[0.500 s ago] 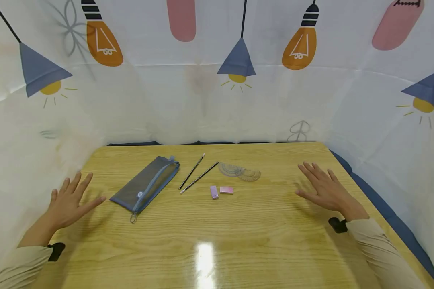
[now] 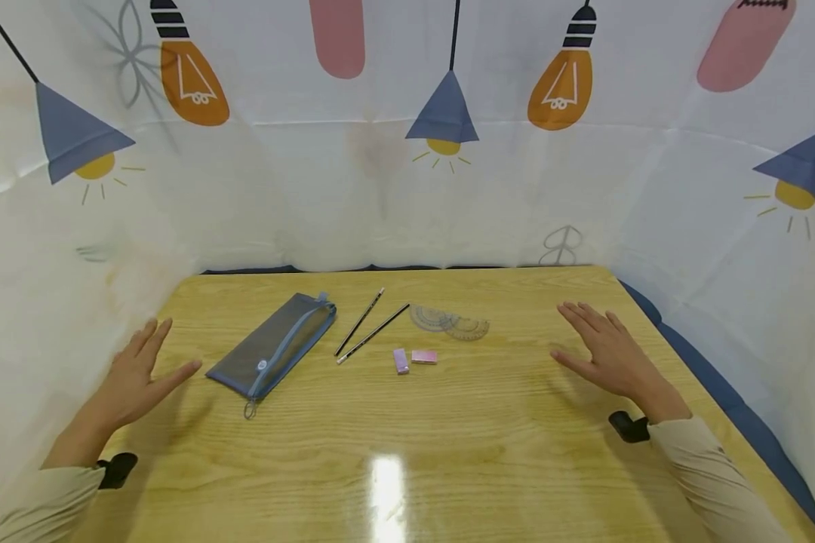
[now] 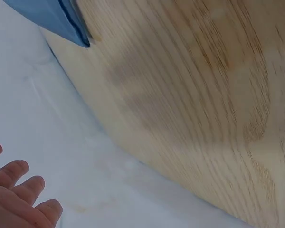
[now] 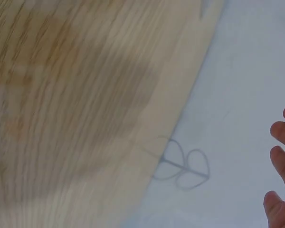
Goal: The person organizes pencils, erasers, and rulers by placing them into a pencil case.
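Observation:
My left hand point(image 2: 130, 381) is held over the table's left edge with fingers extended, holding nothing, nearest to a grey mesh pouch point(image 2: 272, 347) with blue trim and zipper. My right hand point(image 2: 614, 358) hovers near the right edge, fingers straight and empty. Two dark pencils point(image 2: 360, 322) point(image 2: 373, 334) lie right of the pouch. Beside them are a purple eraser point(image 2: 401, 361) and a pink eraser point(image 2: 424, 357). Two clear protractors point(image 2: 429, 317) point(image 2: 467, 328) overlap behind the erasers. In the left wrist view a blue pouch corner point(image 3: 71, 23) shows at the top.
The wooden table point(image 2: 475, 452) has a bright light reflection near its front. A white cloth point(image 2: 299, 188) printed with lamps and bulbs hangs behind and at both sides. Dark blue material point(image 2: 740, 415) shows past the right edge. Each wrist carries a black device.
The left hand has shifted slightly right and its fingers look closer together. The right hand has moved slightly left, its fingers also closer together. The items on the table have not moved.

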Tool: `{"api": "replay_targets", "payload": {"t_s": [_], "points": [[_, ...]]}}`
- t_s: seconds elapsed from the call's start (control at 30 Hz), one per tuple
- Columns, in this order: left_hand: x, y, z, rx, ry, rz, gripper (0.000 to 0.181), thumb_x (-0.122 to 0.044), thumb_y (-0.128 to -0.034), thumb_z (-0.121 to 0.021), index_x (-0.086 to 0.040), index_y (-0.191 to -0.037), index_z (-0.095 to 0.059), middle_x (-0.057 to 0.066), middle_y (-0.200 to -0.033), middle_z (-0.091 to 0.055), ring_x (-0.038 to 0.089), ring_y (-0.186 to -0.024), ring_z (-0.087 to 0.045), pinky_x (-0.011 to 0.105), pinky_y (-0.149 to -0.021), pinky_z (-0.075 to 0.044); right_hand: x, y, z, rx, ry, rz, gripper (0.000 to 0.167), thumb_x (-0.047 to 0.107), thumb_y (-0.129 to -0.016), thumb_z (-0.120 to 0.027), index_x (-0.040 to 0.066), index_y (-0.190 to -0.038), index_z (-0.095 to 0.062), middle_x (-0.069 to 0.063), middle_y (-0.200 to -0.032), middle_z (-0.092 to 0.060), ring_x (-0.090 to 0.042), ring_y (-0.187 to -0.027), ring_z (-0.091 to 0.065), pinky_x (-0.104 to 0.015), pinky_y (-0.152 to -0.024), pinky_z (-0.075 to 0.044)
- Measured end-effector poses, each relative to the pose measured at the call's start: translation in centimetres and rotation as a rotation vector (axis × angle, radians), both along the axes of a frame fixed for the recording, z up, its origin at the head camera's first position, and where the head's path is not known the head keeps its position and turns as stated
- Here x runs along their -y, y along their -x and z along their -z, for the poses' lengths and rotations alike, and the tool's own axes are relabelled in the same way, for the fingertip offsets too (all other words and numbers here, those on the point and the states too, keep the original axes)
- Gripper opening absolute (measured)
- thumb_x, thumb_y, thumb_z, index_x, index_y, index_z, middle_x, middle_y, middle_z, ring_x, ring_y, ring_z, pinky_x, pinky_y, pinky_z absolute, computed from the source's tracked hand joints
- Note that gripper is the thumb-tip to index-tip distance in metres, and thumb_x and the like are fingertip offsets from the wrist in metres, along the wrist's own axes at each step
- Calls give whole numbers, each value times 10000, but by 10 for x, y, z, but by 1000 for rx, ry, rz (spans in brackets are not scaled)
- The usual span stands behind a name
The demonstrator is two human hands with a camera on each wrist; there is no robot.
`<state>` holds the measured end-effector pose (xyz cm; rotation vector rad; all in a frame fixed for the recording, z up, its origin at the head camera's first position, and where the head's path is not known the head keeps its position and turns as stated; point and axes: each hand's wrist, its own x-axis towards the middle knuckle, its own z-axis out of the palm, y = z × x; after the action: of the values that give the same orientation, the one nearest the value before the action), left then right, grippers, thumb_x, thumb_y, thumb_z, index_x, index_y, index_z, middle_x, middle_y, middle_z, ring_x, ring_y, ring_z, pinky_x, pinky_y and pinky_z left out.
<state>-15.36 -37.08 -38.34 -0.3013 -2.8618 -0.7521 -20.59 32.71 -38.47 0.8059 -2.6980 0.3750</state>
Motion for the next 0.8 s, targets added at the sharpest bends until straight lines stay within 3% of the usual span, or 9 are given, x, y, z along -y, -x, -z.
{"api": "replay_targets", "payload": {"t_s": [0.17, 0.33, 0.63, 0.7, 0.8], "points": [[-12, -3, -5, -47, -31, -5, 825, -311, -971, -583, -5, -1544, -75, 322, -1545, -25, 563, -1365, -43, 767, -954, -108, 9, 0, -5, -94, 34, -42, 702, 332, -905, -693, 25, -1463, -397, -235, -1412, -435, -441, -1299, -366, -591, -1090, -175], [-24, -7, -7, -122, -47, -43, 740, -291, -968, -599, 49, -1504, -220, 339, -1511, -167, 565, -1338, -160, 755, -930, -190, 21, -1, -7, -218, 89, -118, 621, 226, -863, -734, -3, -1387, -492, -227, -1291, -544, -430, -1138, -505, -613, -957, -343], [-46, -8, -4, -387, -135, -80, 531, -157, -889, -694, 88, -1321, -506, 332, -1323, -476, 552, -1173, -425, 693, -861, -333, 44, -2, -6, -260, 117, -118, 523, 130, -816, -760, -1, -1291, -584, -189, -1148, -645, -390, -1002, -608, -576, -832, -463], [-50, -8, -4, -399, -151, -90, 522, -149, -881, -704, 79, -1314, -521, 324, -1303, -500, 547, -1150, -451, 680, -835, -357, 49, -2, -6, -256, 128, -119, 507, 112, -810, -762, -2, -1275, -596, -181, -1137, -654, -384, -991, -618, -568, -816, -475], [-55, -9, -5, -359, -172, -111, 534, -164, -890, -701, 61, -1336, -513, 319, -1311, -499, 546, -1152, -452, 670, -817, -372, 58, -3, -4, -243, 139, -114, 501, 101, -806, -765, 4, -1269, -600, -176, -1127, -659, -379, -984, -625, -560, -797, -488]]}}
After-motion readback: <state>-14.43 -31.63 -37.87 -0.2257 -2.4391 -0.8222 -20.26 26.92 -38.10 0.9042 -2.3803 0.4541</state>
